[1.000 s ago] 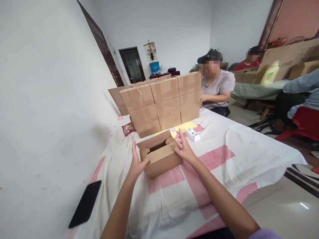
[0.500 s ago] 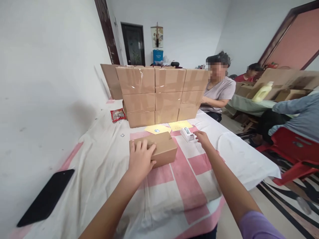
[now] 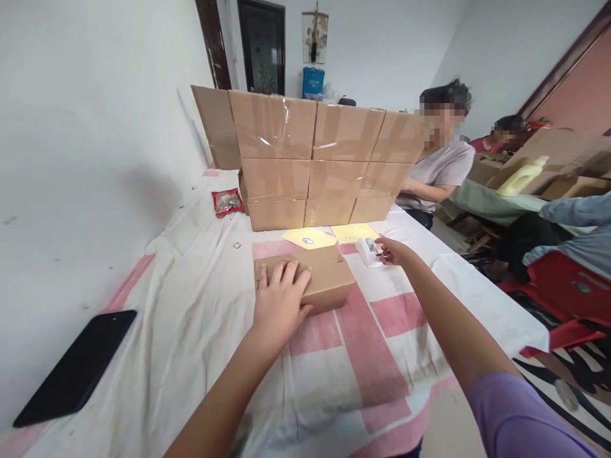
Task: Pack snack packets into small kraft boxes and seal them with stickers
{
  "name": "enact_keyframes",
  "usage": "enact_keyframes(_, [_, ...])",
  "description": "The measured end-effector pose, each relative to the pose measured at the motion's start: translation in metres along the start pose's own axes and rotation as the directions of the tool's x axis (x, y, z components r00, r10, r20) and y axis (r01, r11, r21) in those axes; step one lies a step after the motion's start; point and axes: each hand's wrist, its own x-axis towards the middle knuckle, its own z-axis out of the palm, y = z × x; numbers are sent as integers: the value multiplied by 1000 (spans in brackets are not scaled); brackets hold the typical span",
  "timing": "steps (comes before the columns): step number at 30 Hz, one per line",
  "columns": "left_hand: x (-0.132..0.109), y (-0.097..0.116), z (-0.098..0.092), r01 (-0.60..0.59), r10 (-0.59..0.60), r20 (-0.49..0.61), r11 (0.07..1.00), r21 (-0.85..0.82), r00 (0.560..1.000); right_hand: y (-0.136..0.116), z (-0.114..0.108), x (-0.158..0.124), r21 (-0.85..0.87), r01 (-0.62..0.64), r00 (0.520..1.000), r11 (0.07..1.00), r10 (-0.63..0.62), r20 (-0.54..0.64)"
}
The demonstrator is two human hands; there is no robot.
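Observation:
A closed small cardboard box (image 3: 329,270) lies on the cloth in front of me. My left hand (image 3: 282,296) rests across its left part, fingers spread on the top and thumb along the near side. To the right of the box stands a small white tape dispenser (image 3: 366,256). At its front end is my right hand (image 3: 392,251), fingers curled in a pinch; what they hold is too small to see. Behind the box lie a yellow paper with a blue-and-white mark (image 3: 309,238) and another yellow sheet (image 3: 356,233).
Stacked taped cartons (image 3: 277,178) form a wall at the back of the table. A red packet (image 3: 228,201) lies left of them, a black phone (image 3: 76,366) at the near left. One person (image 3: 442,165) sits behind the cartons; others are at a table farther right.
My right hand has closed its fingers at the front of the tape dispenser. My left hand stays on the box. The view has shifted, so the cartons stand higher in it.

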Motion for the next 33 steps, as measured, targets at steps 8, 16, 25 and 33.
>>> enact_keyframes(8, [-4, 1, 1, -1, 0, -46, 1000, -8, 999, 13, 0, -31, 107, 56, 998, 993, -53, -24])
enact_keyframes(16, [-6, 2, 2, 5, -6, -62, 1000, -20, 998, 43, 2, -50, 327, 207, 978, 922, -200, -54])
enact_keyframes(25, [-7, 5, -1, 7, -6, -37, 1000, 7, 999, 65, 9, -54, 432, 296, 955, 852, -261, -139])
enact_keyframes(33, [-7, 6, 0, 11, -10, -24, 999, 36, 1000, 68, 9, -57, 492, 298, 954, 818, -263, -142])
